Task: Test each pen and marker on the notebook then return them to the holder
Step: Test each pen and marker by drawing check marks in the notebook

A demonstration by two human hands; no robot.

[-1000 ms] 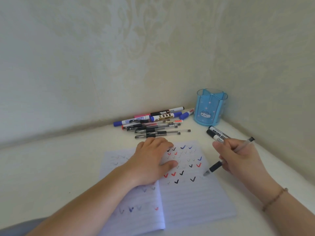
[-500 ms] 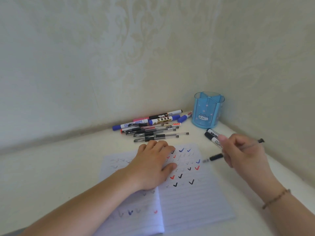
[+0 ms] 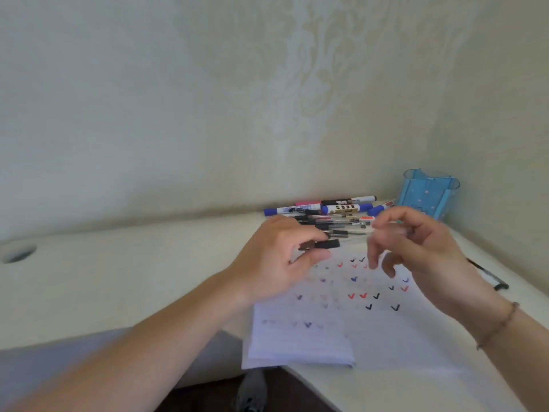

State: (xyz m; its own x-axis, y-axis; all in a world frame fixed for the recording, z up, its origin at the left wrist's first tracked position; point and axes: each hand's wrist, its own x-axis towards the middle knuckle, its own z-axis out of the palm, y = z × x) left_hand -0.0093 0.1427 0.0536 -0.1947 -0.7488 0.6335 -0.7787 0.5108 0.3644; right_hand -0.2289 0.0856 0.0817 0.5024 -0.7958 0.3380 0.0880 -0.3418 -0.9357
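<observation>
Pen cap [image 3: 322, 244]: black, short and stubby. I see it pinched in the left hand [image 3: 285, 257], between the thumb below and the fingers above, its free end poking out toward 3 o'clock. Its long axis runs almost level, 9 to 3 o'clock.
Pen [image 3: 386, 231]: clear barrel, badly blurred. I make it out in the right hand [image 3: 416, 248], gripped by thumb and forefinger, the other fingers loosely curled and hanging down. Its long axis looks level, 9 to 3 o'clock, with the near end aimed at the cap. I cannot tell whether pen and cap touch.
Hands: both raised above the notebook [image 3: 341, 328], left at 9 o'clock of the right, fingertips near each other.
Notebook: open, lined white pages, lying flat on the table [image 3: 118, 278] below the hands. I count rows of small tick marks in black, red and blue, denser on the right page.
Pile of pens and markers [image 3: 323, 214]: at 12 o'clock of the left hand, against the wall, all lying roughly 9 to 3 o'clock. Blue caps, a pink one, black barrels and clear gel pens among them.
Holder [image 3: 427, 193]: translucent blue, upright, in the corner at 1 o'clock of the right hand.
Black pen [image 3: 487, 275]: lying apart at 3 o'clock of the right wrist, on the table edge.
Bracelet [image 3: 499, 325]: thin, beaded, on the right wrist.
</observation>
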